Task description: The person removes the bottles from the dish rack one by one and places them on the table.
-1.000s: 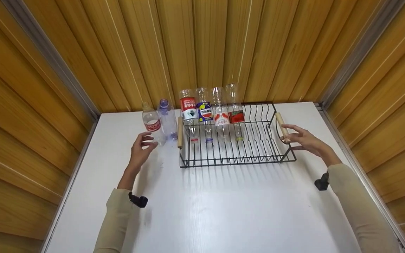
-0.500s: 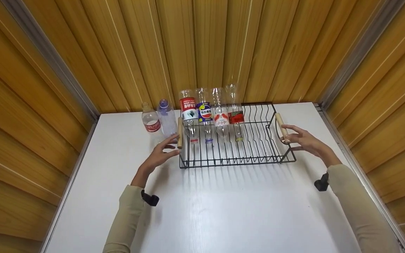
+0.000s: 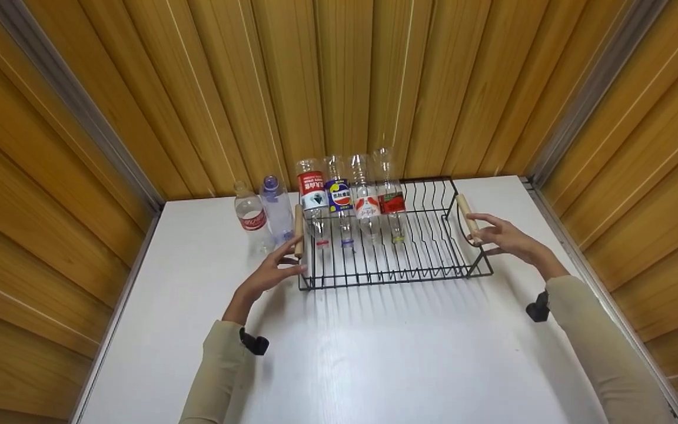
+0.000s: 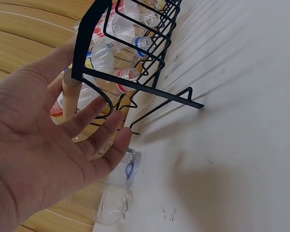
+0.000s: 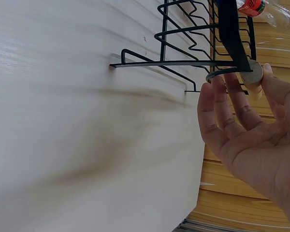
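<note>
A black wire dish rack [image 3: 398, 281] with two wooden handles stands on the white table. My left hand [image 3: 263, 278] holds the left wooden handle [image 3: 299, 227], its fingers loosely bent about it. In the left wrist view, the lower fingers [image 4: 106, 137] stay off the handle. My right hand [image 3: 509, 240] grips the right wooden handle [image 3: 465, 215], thumb on one side and fingers on the other. Several empty plastic bottles lean in the rack's left part, necks down toward the front, among them one with a red-and-white label [image 3: 312, 189] and one with a blue label [image 3: 339, 195].
Left of the rack stand a clear bottle with a red label [image 3: 252, 221] and a blue-tinted bottle [image 3: 278, 209], close beside each other. A wood-patterned wall [image 3: 339, 88] rises behind the table [image 3: 374, 359]. Side walls flank both edges.
My left hand has left the red-label bottle's side and moved right to the rack's left handle. The right hand stays at its handle. The head view has tilted slightly up.
</note>
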{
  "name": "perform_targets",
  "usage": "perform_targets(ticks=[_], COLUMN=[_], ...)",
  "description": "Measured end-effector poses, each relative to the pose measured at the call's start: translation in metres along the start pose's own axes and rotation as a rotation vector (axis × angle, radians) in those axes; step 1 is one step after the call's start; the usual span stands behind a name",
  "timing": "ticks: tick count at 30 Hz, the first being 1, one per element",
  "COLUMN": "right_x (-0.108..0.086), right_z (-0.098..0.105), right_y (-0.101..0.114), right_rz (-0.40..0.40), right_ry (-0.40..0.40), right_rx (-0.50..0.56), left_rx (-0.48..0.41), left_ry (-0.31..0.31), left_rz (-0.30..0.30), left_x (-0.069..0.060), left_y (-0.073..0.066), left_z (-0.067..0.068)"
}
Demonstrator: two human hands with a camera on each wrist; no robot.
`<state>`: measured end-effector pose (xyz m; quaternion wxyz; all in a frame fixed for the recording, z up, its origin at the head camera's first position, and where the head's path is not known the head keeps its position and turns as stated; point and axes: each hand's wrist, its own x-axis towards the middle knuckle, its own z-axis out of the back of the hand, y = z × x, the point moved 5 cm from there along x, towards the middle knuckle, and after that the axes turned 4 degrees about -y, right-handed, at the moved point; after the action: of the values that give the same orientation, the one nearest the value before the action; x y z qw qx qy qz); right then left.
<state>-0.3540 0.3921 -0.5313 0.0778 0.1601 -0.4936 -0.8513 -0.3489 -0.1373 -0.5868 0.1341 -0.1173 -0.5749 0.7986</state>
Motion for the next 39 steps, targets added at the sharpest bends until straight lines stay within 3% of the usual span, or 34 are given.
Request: perform_targets(ticks=[5,10,13,17,22,31,39], right_x=[0.008,0.020,0.026,0.038,0.057,0.089,0.110], right_z=[0.011,0.026,0.033,0.033,0.014,-0.033,-0.063], right_y=[0.012,0.030,0.042,0.056,0.068,0.085,0.087], right_rz=[0.004,0.012,0.034,0.049,0.066,0.078,0.004], right_ry=[-0.007,-0.123,-0.188,-0.198,-0.168,-0.092,0.022], right_rx=[-0.148,-0.220,-0.220,-0.169,-0.119,-0.128,-0.081], left_rx=[-0.002,-0.018,-0.030,-0.040,-0.041,-0.057,-0.074], left_ry=[-0.002,-0.007,-0.008,-0.005,-0.014,-0.005,0.002], left_rz=[0.025,0.027,0.017,0.012,0.032,0.061,0.084], left_x=[0.001,0.001,0.001,-0.003,-0.004,-0.007,0.000], left_y=[0.001,0.003,0.004,0.005,0.008,0.006,0.006], left_z=[0.002,0.004,0.005,0.005,0.006,0.003,-0.002])
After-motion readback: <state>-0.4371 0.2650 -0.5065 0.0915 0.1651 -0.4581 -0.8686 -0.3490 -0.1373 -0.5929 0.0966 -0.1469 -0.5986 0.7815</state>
